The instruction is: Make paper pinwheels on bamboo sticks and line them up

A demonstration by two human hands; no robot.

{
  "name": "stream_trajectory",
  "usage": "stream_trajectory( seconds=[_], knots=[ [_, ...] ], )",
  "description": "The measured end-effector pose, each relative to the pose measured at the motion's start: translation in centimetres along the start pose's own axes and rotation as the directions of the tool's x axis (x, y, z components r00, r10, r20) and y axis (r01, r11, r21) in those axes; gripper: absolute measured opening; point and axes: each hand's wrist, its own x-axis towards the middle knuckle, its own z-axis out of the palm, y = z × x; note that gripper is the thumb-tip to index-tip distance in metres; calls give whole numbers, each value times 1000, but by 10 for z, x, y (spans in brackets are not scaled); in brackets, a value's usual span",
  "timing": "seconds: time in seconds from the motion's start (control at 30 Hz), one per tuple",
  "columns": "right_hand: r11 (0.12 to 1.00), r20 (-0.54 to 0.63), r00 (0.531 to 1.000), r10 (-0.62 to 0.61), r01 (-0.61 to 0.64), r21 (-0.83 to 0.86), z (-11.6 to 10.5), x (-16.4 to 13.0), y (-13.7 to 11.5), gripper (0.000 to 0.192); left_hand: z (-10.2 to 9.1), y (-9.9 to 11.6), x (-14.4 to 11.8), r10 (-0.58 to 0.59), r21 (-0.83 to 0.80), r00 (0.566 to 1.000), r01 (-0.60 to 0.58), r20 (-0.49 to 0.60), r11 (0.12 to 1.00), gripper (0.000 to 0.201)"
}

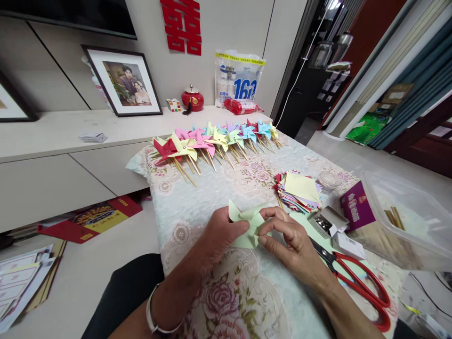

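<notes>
Both hands are on a pale green paper pinwheel blade (247, 241), held low over the near part of the table. My left hand (219, 235) pinches its left side, thumb on top near the centre. At the right edge, my right hand (287, 238) grips a corner of the paper between thumb and fingers. One pointed corner stands up at the upper left. Whether a pin is in the centre cannot be seen. To the right of my right hand lie red-handled scissors (363, 278), partly under the forearm.
Finished pinwheels (219, 141) on sticks line the table's far edge. A stack of coloured paper squares (300, 188) lies right of the middle, near a small open box of metal fasteners (326, 221). A clear plastic bin (399, 226) with wooden sticks stands at the right edge.
</notes>
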Motion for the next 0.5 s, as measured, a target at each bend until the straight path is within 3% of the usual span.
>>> stream_trajectory(
  seconds=[0.5],
  knots=[
    [993,-131,985,113,-116,-13,15,-5,1,14,7,-3,-2,2,122,999,-6,32,992,8]
  ],
)
